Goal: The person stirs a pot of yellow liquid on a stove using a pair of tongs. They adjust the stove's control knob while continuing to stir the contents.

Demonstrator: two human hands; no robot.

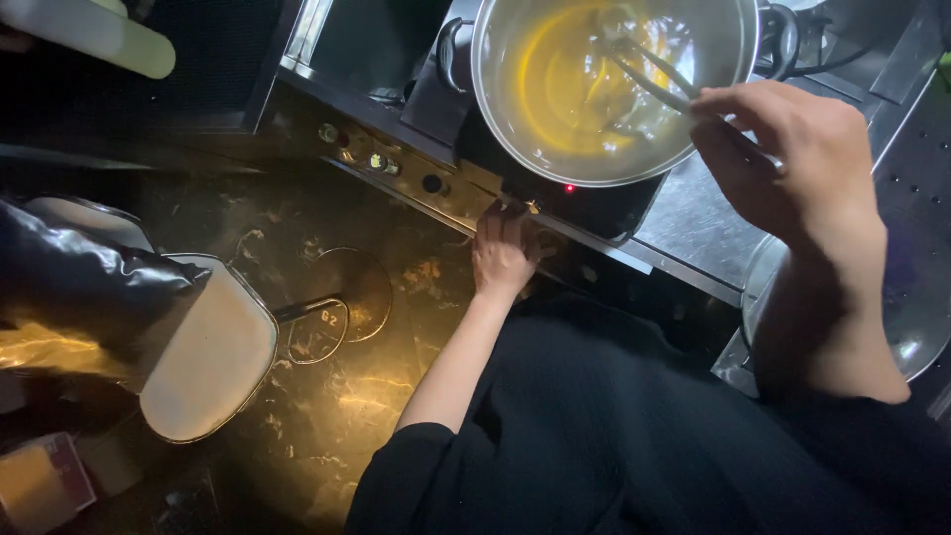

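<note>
View from above a steel cooktop [684, 213] set along a dark counter; below it lies a dark, gold-veined stone floor [327, 416]. A stool [213, 347] with a pale seat and a round base stands at left, with a glossy black jacket [79, 287] lying over a second seat beside it. The room is dim, lit mainly over the stove.

A steel pot [614, 84] with two black handles sits on a black burner [584, 203] showing one small red light. Its inside holds a thin yellow liquid. The right hand [792, 159], at the pot's right rim, is closed around metal tongs [644, 74], whose tips reach into the pot. The left hand [505, 248] is below the pot, fingers curled against the front edge of the cooktop, just beside the burner's corner; whether it grips anything cannot be told. Small knobs [381, 161] line the front panel to the left of that hand.

A pale cylinder [94, 35] lies at top left. A small reddish box [45, 481] with a pale face sits at the lower left corner. A round steel bowl [906, 317] shows partly behind the right forearm.
</note>
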